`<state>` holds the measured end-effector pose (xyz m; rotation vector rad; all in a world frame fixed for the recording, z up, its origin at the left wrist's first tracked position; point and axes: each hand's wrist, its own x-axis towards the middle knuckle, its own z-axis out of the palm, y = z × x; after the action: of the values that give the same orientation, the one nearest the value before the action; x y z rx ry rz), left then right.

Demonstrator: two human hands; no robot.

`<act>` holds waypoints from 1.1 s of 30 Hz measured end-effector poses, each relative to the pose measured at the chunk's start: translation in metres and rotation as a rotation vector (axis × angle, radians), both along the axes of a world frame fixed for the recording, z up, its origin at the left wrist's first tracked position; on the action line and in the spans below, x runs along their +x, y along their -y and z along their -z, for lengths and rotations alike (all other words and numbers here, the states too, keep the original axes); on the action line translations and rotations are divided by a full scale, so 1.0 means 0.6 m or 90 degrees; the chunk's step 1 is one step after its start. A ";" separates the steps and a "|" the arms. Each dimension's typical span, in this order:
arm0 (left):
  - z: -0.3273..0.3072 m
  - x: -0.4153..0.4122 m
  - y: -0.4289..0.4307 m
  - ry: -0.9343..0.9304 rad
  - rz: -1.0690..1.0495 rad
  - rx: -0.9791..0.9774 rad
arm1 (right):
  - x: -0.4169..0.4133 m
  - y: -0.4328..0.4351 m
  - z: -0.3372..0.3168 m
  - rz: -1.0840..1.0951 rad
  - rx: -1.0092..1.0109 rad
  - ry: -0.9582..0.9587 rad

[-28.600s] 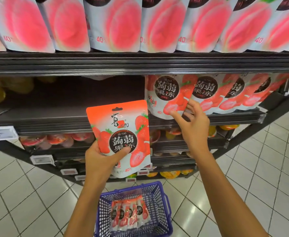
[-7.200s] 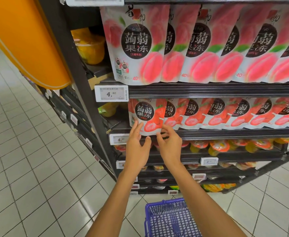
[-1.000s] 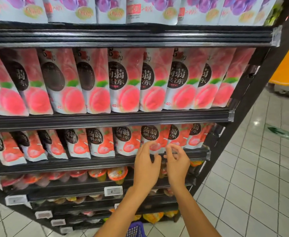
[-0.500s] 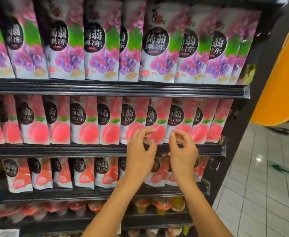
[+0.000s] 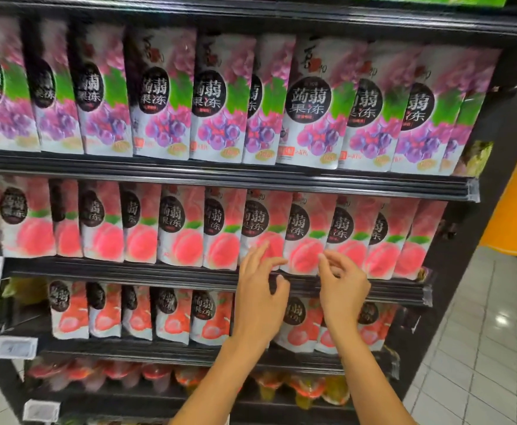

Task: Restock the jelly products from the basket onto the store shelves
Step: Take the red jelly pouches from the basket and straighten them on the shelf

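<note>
A second ago both hands worked at the row of white-and-red strawberry jelly pouches (image 5: 171, 314), in the lower middle of the frame. They have since climbed one shelf to the white pouches printed with pink peaches (image 5: 180, 228) across the centre. The left hand (image 5: 260, 299) is released, its straight, spread fingers lying against the front of a peach pouch right of centre. The right hand (image 5: 343, 292) is just beside it at the foot of the next pouches. Its fingers are loosely curled, with nothing lifted or pinched that I can make out.

The blue basket's rim showed at the bottom edge a second ago and is now out of view. No pouch is being carried, so the jelly sits on the black metal shelves (image 5: 128, 271). I judge that loading is finished here and the work has turned to squaring up the fronts.

Counted:
- eleven peach pouches
- about eleven white pouches with purple grapes (image 5: 309, 102) along the top, though blur at upper left makes that unsure
- five strawberry pouches clear to the left of the arms, and at least three more partly behind them
- three white price labels (image 5: 15, 348) down the left edge
- a blurred row of small jelly cups (image 5: 156, 374) at the bottom, which I cannot count
</note>
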<state>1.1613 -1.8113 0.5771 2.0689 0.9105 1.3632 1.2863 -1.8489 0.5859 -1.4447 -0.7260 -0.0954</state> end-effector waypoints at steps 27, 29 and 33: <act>0.023 -0.132 -0.068 0.047 -0.069 -0.015 | -0.153 -0.107 -0.004 -0.138 0.004 0.033; 0.021 -0.143 -0.079 0.091 -0.109 0.003 | -0.162 -0.104 -0.003 -0.145 0.045 0.029; 0.019 -0.167 -0.105 0.161 -0.206 0.014 | -0.196 -0.113 -0.003 -0.230 0.006 0.114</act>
<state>1.0612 -1.7482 0.5656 1.7634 1.1546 1.7606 1.1687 -1.7812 0.5876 -1.2858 -1.1215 0.0517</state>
